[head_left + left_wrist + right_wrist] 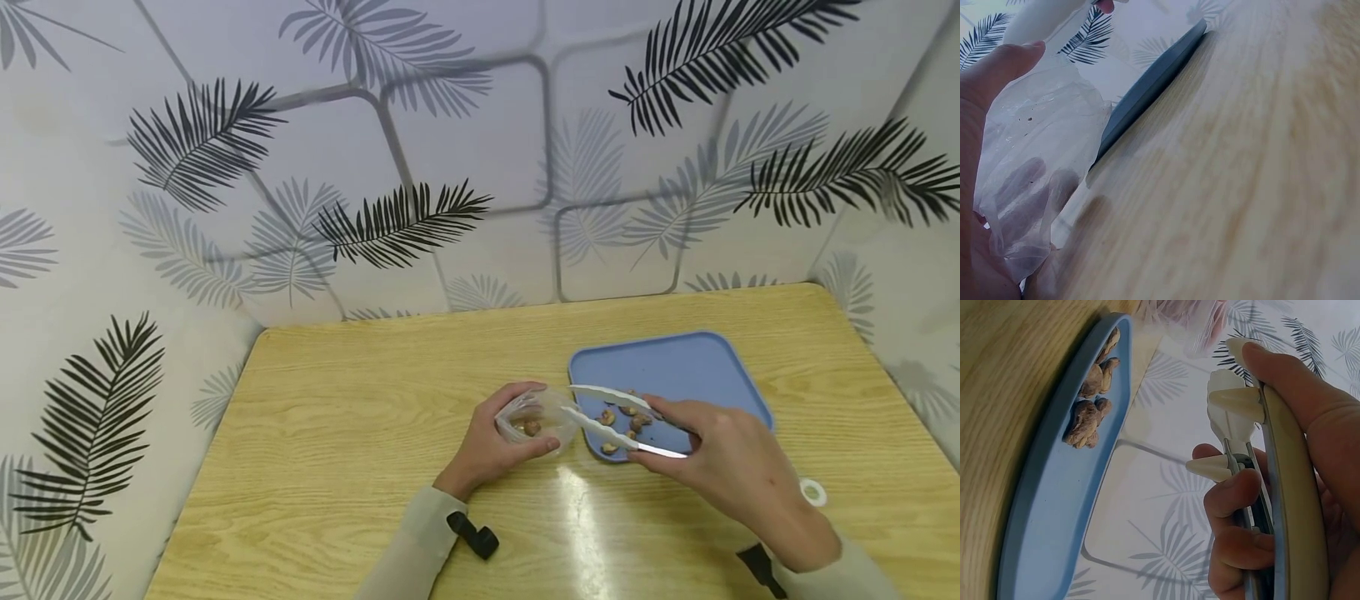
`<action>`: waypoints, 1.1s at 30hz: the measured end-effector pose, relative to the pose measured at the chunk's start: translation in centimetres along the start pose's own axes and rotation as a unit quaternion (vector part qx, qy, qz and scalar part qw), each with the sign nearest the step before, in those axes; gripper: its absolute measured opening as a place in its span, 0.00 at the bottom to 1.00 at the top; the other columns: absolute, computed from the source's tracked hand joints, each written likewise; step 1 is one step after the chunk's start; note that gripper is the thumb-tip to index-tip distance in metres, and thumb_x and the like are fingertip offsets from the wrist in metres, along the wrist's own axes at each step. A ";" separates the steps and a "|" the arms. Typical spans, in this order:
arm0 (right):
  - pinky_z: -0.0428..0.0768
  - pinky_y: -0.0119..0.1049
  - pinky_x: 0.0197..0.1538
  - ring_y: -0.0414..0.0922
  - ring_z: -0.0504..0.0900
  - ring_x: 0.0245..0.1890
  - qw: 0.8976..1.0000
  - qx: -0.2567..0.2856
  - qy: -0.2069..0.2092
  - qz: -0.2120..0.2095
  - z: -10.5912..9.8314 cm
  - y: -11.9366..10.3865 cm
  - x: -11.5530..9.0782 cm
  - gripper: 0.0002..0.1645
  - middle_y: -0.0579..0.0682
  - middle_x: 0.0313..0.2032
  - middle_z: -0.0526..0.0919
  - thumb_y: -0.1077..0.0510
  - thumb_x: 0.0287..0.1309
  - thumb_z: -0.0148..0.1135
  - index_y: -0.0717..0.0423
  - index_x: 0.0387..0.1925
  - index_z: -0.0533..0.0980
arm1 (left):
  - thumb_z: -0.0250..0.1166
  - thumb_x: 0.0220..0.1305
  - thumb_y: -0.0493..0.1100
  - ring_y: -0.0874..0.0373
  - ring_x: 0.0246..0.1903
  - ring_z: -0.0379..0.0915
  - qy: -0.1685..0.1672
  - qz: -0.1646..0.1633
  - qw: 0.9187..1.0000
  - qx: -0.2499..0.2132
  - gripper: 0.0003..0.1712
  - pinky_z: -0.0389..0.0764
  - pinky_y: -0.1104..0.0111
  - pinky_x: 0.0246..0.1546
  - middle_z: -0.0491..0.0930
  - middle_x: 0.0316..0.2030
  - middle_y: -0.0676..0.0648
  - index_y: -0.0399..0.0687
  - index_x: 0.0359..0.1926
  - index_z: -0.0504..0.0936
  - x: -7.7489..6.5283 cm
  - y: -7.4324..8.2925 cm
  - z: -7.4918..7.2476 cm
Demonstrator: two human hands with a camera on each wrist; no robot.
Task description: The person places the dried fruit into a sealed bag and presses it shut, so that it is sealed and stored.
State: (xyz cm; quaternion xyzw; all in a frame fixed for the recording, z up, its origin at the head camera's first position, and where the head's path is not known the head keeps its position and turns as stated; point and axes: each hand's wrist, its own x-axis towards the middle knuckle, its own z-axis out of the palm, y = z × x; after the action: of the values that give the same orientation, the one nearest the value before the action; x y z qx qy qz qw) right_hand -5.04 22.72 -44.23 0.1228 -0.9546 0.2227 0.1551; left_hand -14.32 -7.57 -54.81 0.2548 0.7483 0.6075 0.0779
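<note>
My left hand (491, 437) holds a clear plastic bag (553, 406) over the table, thumb and fingers curled round its sides with the mouth spread. A few brown pieces (531, 427) show inside it. In the left wrist view the thin bag (1054, 119) has fingers visible through it. My right hand (723, 454) grips metal tongs (611, 435) with white tips; their two arms stand apart, nothing between them, the tips reaching the bag's right side. Under the tongs, several wrinkled brown pieces like dried mushrooms (1087, 422) lie at the left end of a blue tray (675, 367).
The wooden table (360, 400) runs back to a wall (480, 150) with a leaf pattern. To the right of the tray's near corner, beside my right wrist, lies a small white ring (813, 492). Each wrist wears a black strap (472, 535).
</note>
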 end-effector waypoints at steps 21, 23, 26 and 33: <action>0.64 0.33 0.25 0.36 0.65 0.22 0.998 -0.013 -0.009 0.060 0.5 1.4 -1.7 0.44 0.38 0.21 0.77 0.36 0.40 0.90 0.50 0.59 0.89 | 0.83 0.61 0.41 0.53 0.60 0.80 -0.002 -0.003 1.000 0.006 0.39 0.84 0.63 0.58 0.82 0.67 0.52 0.59 0.72 0.80 0.0 -0.2 -0.1; 0.64 0.33 0.25 0.36 0.65 0.21 0.997 -0.013 -0.018 0.072 0.4 1.5 -1.8 0.45 0.37 0.20 0.74 0.35 0.42 0.89 0.50 0.61 0.89 | 0.83 0.61 0.41 0.53 0.60 0.81 -0.003 -0.003 1.000 0.006 0.39 0.85 0.63 0.58 0.82 0.67 0.52 0.60 0.72 0.80 0.0 -0.1 -0.1; 0.62 0.33 0.24 0.36 0.63 0.20 0.995 -0.011 -0.035 0.090 0.3 1.6 -1.9 0.46 0.36 0.18 0.70 0.34 0.44 0.88 0.50 0.62 0.88 | 0.83 0.61 0.42 0.52 0.60 0.81 -0.002 0.003 1.000 0.006 0.39 0.85 0.62 0.58 0.83 0.66 0.51 0.63 0.71 0.80 0.0 -0.2 0.0; 0.60 0.34 0.23 0.38 0.63 0.20 0.991 -0.010 -0.067 0.111 0.2 1.8 -1.9 0.47 0.39 0.18 0.68 0.32 0.48 0.86 0.50 0.65 0.86 | 0.84 0.61 0.43 0.53 0.60 0.81 0.001 0.005 1.000 0.004 0.39 0.84 0.62 0.59 0.83 0.66 0.51 0.67 0.70 0.80 0.0 -0.3 -0.1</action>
State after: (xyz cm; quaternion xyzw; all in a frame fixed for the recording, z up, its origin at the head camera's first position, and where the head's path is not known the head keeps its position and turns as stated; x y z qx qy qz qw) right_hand -3.91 24.49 -45.80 0.0290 -0.9728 0.2201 0.0659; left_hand -14.45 -7.64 -55.07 0.2585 0.7495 0.6050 0.0731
